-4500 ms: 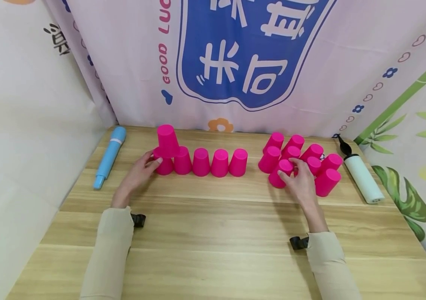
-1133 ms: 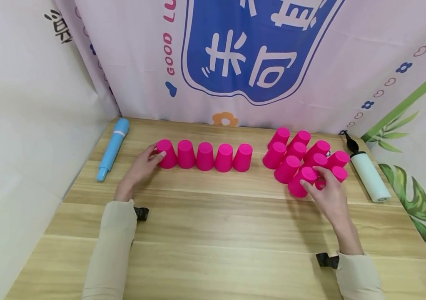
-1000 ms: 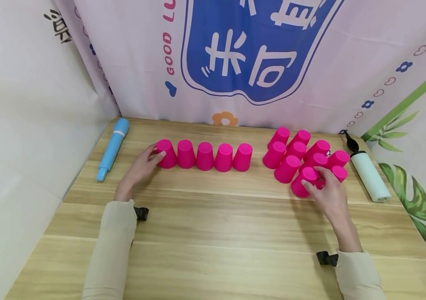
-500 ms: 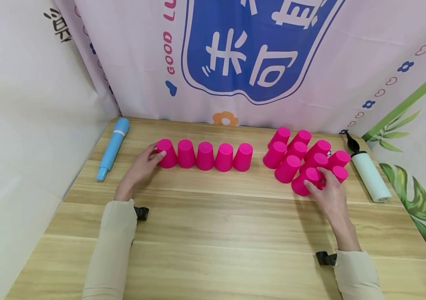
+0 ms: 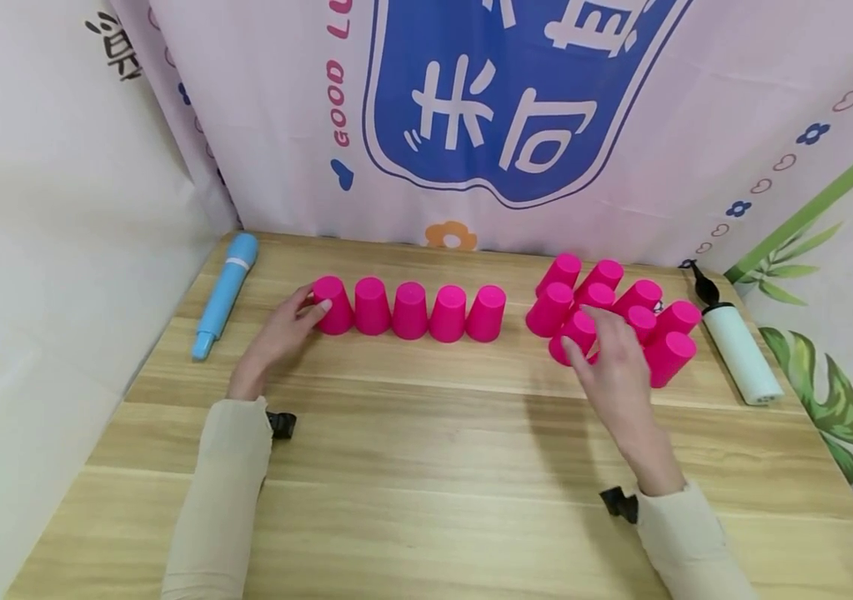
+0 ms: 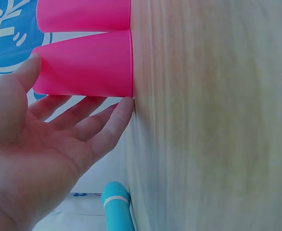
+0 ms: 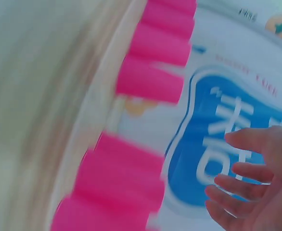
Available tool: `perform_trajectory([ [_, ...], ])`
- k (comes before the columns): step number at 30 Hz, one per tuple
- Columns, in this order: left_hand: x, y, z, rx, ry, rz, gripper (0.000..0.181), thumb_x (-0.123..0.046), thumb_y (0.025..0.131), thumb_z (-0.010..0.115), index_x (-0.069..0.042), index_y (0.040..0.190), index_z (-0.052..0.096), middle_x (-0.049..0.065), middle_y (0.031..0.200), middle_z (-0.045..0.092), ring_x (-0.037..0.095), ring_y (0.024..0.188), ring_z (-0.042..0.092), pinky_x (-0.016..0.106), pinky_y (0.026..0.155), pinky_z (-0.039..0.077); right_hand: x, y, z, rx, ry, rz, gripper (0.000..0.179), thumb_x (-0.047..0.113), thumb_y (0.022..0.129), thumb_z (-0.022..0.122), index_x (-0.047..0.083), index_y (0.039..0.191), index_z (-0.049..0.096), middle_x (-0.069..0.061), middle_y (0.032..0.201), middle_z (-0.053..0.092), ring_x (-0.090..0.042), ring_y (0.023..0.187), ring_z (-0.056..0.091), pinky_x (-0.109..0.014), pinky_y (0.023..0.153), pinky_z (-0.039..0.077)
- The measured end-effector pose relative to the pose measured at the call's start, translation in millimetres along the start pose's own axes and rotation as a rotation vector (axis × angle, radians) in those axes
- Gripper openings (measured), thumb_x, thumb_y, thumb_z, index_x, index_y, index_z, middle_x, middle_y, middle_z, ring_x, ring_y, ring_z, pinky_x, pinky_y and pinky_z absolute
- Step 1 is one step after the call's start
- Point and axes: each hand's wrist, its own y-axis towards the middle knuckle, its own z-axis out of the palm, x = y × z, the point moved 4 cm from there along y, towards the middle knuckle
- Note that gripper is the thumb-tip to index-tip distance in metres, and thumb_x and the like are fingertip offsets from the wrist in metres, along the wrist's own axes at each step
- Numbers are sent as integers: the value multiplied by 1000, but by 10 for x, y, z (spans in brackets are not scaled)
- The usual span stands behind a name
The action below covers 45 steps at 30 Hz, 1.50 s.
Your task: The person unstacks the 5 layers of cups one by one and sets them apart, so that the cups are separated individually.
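Several pink cups stand upside down in a row on the wooden table. At the row's left end, my left hand (image 5: 283,329) lightly pinches the end cup (image 5: 333,307); in the left wrist view, the thumb lies on the near side of this cup (image 6: 85,65) and some fingertips pass behind it. On the right, my right hand (image 5: 614,375) hovers over the front of a cluster of pink cups (image 5: 549,310). Its fingers (image 7: 242,185) are spread and loosely bent in the right wrist view, holding nothing. The hand covers part of the cluster.
A blue microphone-shaped object (image 5: 225,296) lies at the table's left edge. On the right edge lies a pale hand pump (image 5: 741,350) with a black end. A printed cloth (image 5: 276,125) hangs behind the table (image 5: 426,467).
The cup stacked above the row's left end is gone from there. My right hand has let go of a front cup in the cluster and moved left. The left hand stays put.
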Motion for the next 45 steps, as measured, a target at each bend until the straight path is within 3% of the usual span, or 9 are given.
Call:
perform_trajectory([
  [4, 15, 1, -33, -13, 9, 17, 75, -54, 98, 43, -9, 154, 21, 22, 151, 32, 39, 138, 32, 54, 110, 32, 237, 279, 328, 115, 92, -31, 50, 8, 81, 77, -3, 125, 57, -20, 119, 60, -36, 104, 56, -48, 82, 51],
  [7, 22, -6, -36, -25, 18, 29, 75, -54, 98, 42, -8, 154, 21, 22, 150, 33, 39, 137, 33, 53, 109, 33, 335, 473, 607, 241, 102, -16, 52, 13, 83, 77, -1, 128, 56, -19, 121, 59, -34, 106, 56, -48, 85, 52],
  [10, 32, -16, -23, -25, 33, 30, 76, -55, 98, 42, -9, 154, 20, 22, 150, 34, 39, 137, 34, 53, 110, 31, 369, 607, 834, 343, 44, 7, 55, 17, 83, 77, 0, 131, 54, -19, 124, 58, -35, 110, 55, -49, 87, 51],
  [14, 22, -22, -25, -18, 34, 28, 76, -56, 97, 43, -9, 154, 21, 21, 150, 34, 39, 137, 34, 53, 111, 30, 371, 701, 979, 379, -32, 23, 54, 17, 83, 77, 0, 130, 55, -20, 122, 58, -38, 109, 55, -51, 87, 50],
  [24, -25, 9, -58, -20, 15, 38, 74, -54, 98, 42, -10, 154, 22, 22, 150, 34, 39, 138, 32, 53, 110, 31, 232, 886, 954, 431, -32, 61, 53, 16, 83, 77, -1, 129, 56, -21, 120, 61, -37, 109, 57, -51, 84, 51],
  [28, -5, -4, -43, -16, 9, 31, 74, -54, 98, 43, -10, 154, 22, 21, 151, 34, 39, 138, 32, 53, 111, 30, 105, 1022, 917, 439, -76, 69, 51, 17, 84, 76, -1, 127, 56, -20, 117, 61, -38, 102, 59, -52, 78, 53],
  [32, 7, -26, -20, -12, 15, 24, 75, -55, 97, 43, -11, 154, 22, 20, 151, 34, 39, 138, 33, 53, 111, 30, -17, 1124, 922, 468, -128, 92, 48, 17, 85, 74, -1, 125, 55, -20, 117, 58, -39, 104, 57, -54, 79, 51],
  [45, 15, -40, -14, -21, 25, 20, 75, -56, 97, 41, -12, 154, 21, 20, 151, 34, 39, 138, 32, 54, 111, 30, -209, 1197, 964, 497, -195, 179, 43, 17, 88, 69, 0, 124, 54, -21, 120, 59, -40, 107, 57, -57, 82, 48],
])
